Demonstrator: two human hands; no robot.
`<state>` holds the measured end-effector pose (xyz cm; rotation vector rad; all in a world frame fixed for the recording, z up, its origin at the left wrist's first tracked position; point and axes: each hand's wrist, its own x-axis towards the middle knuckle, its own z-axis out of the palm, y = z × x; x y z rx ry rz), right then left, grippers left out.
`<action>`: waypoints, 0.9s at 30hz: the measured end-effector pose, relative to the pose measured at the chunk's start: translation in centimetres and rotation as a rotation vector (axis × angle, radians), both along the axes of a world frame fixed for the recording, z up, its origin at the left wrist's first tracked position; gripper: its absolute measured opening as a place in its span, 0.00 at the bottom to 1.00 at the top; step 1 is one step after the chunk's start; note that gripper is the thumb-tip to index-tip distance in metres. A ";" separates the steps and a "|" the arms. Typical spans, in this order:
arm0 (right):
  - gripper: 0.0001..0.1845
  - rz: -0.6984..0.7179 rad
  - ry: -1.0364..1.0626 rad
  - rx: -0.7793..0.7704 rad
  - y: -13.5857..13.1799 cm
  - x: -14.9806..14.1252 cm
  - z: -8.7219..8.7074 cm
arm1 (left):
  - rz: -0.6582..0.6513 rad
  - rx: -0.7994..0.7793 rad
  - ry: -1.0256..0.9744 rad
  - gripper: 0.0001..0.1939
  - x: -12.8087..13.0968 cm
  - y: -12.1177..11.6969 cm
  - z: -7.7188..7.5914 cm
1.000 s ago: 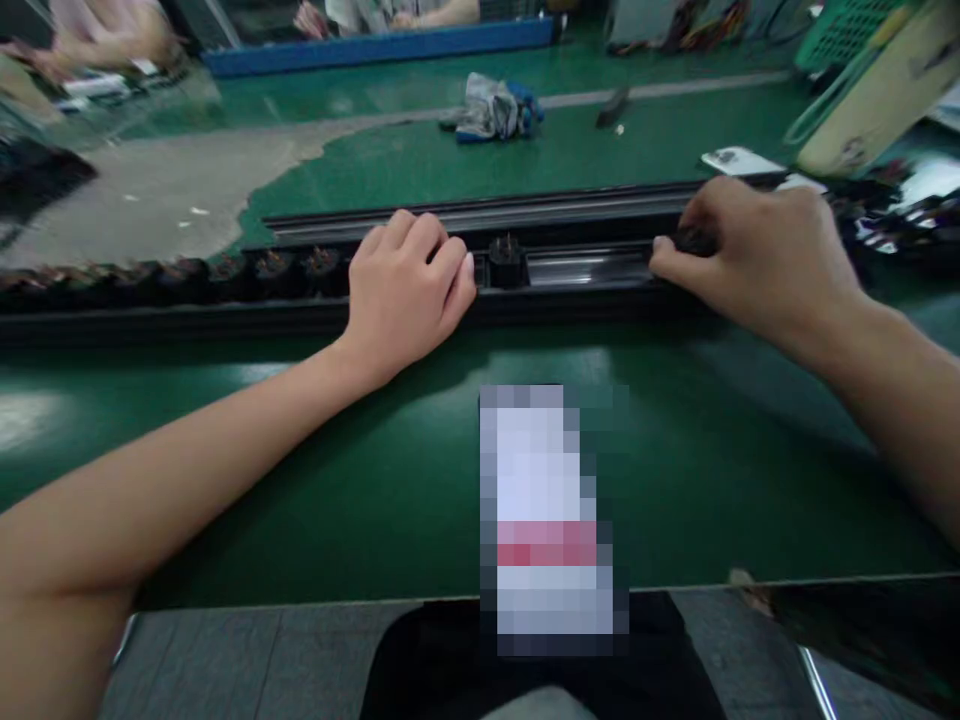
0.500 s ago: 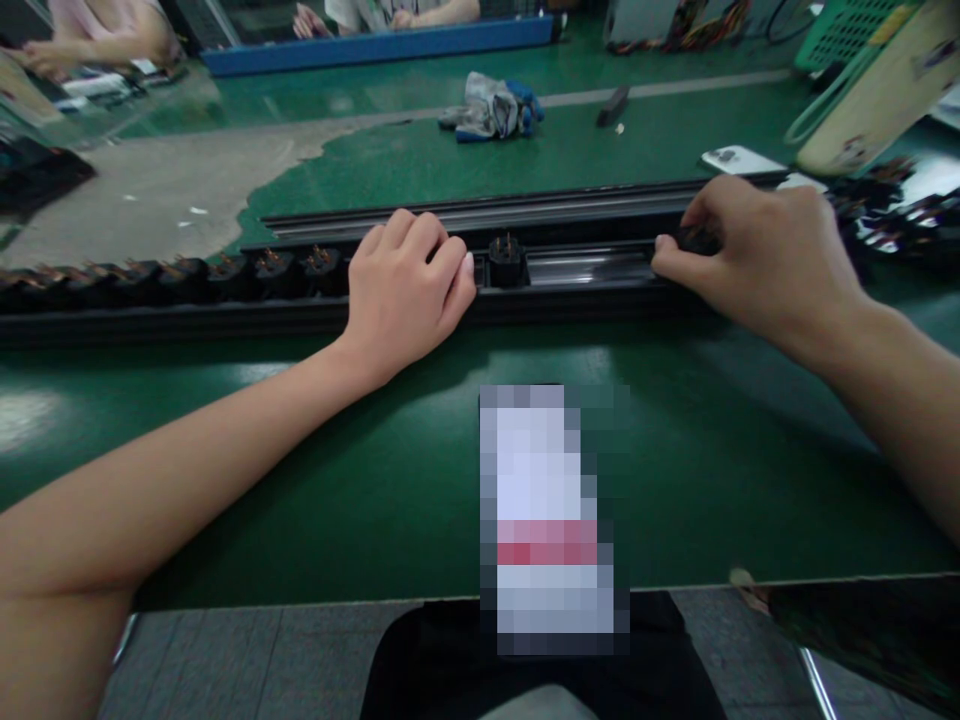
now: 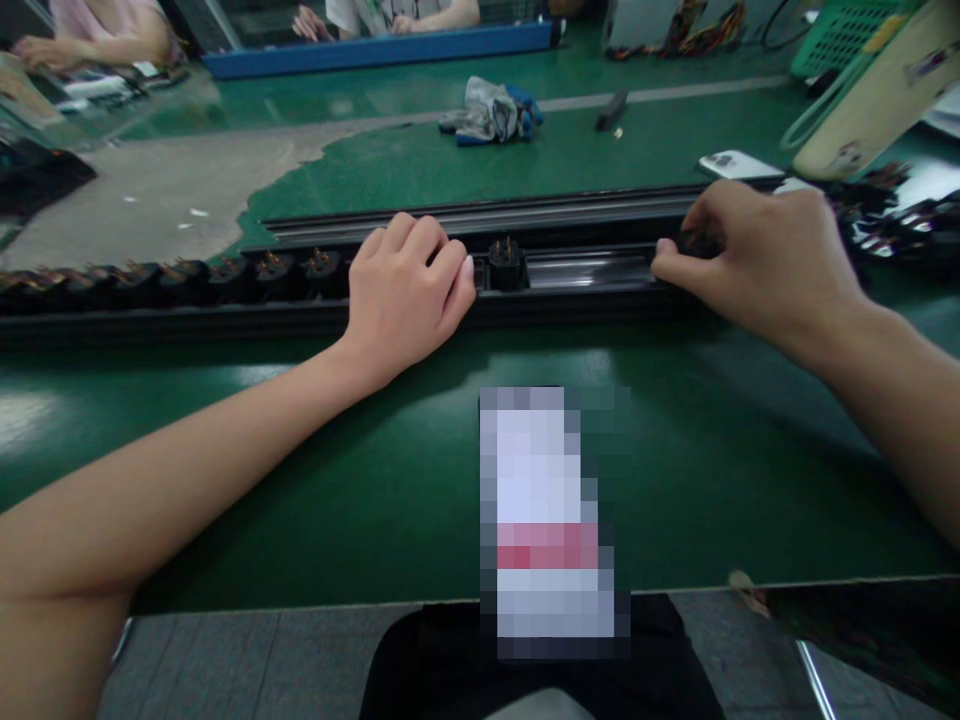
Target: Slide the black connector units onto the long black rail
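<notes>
Modules, black and round with copper-coloured prongs pointing up, are standing in a close row along the left stretch of the near black rail. That stretch is appearing filled. Farther right, one lone module is sitting upright in the same rail, and just right of it the shiny channel floor is showing with no module on it. Judging from this, the row is looking only partly populated; how much remains beyond the right hand cannot be told, since the hand is hiding it.

The left hand is resting over the rail between the row and the lone module, its fingers curling down close together; whether they are gripping anything underneath cannot be told. The right hand is pinching a black piece between thumb and fingers at the right part of the rail; whether that piece is already seating in the channel is unclear.

A second rail is lying just behind on the far side. At far right, dark parts are lying in a heap, and a green basket is standing beyond, its contents not showing clearly.
</notes>
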<state>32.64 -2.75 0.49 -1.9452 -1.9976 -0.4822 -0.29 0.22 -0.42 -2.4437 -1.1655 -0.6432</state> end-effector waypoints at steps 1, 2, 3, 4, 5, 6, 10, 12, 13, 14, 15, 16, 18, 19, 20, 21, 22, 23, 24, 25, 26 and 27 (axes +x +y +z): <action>0.19 -0.003 0.003 -0.008 0.0 0.0 0.0 | 0.002 -0.002 0.001 0.15 0.0 0.0 0.0; 0.19 -0.005 0.004 -0.011 0.0 0.0 0.1 | 0.003 -0.001 0.004 0.15 0.0 0.0 0.0; 0.19 -0.004 0.004 -0.012 0.0 0.0 0.1 | 0.004 0.002 0.008 0.16 0.0 0.0 0.0; 0.19 -0.002 0.002 -0.008 0.0 0.0 0.1 | 0.005 0.006 0.012 0.16 0.0 -0.1 0.0; 0.18 0.000 0.000 -0.004 0.0 0.0 0.1 | 0.006 0.011 0.016 0.17 0.0 -0.1 0.0; 0.18 0.002 -0.002 0.001 0.1 0.0 0.1 | 0.006 0.015 0.019 0.17 0.0 -0.1 0.1; 0.18 0.001 -0.002 0.012 0.0 0.0 0.0 | -0.001 0.028 0.014 0.18 0.0 -0.1 0.0; 0.18 -0.003 -0.005 0.015 0.0 -0.1 -0.1 | -0.005 0.028 0.005 0.18 0.0 -0.1 0.0; 0.18 -0.002 -0.006 0.017 0.0 -0.1 -0.1 | -0.005 0.024 0.002 0.18 0.0 -0.1 0.0; 0.19 -0.001 -0.006 0.021 0.0 0.0 0.0 | -0.003 0.017 -0.001 0.18 0.0 -0.1 0.0; 0.19 0.001 -0.005 0.026 0.0 0.0 0.0 | 0.000 0.009 -0.004 0.18 0.0 -0.1 0.0; 0.18 0.004 -0.003 0.030 0.1 0.1 0.0 | 0.002 0.000 -0.009 0.18 0.0 -0.1 0.0; 0.18 0.010 0.004 0.034 0.1 0.2 0.0 | 0.000 -0.007 -0.021 0.18 0.0 -0.1 0.0; 0.18 0.013 0.006 0.034 0.1 0.3 0.0 | -0.005 -0.003 -0.026 0.18 0.0 -0.1 0.0; 0.19 0.017 0.008 0.031 0.2 0.3 0.0 | -0.011 0.004 -0.030 0.17 0.0 -0.1 0.0; 0.19 0.021 0.008 0.030 0.2 0.4 0.0 | -0.016 0.013 -0.031 0.17 0.0 0.0 0.0; 0.19 0.024 0.009 0.030 0.2 0.4 0.0 | -0.015 0.019 -0.029 0.17 0.0 -0.1 0.0; 0.19 0.026 0.009 0.029 0.2 0.4 0.0 | -0.012 0.022 -0.025 0.17 0.0 -0.1 0.0; 0.19 0.028 0.010 0.026 0.2 0.4 0.0 | -0.005 0.020 -0.019 0.18 0.0 -0.1 0.0; 0.19 0.026 0.011 0.025 0.2 0.3 0.0 | 0.001 0.014 -0.011 0.18 0.0 -0.1 0.0; 0.20 0.021 0.011 0.024 0.1 0.3 0.0 | 0.007 0.006 -0.004 0.18 0.0 -0.2 0.1; 0.20 0.014 0.010 0.023 0.1 0.3 0.0 | 0.010 -0.001 0.000 0.19 0.0 -0.2 0.1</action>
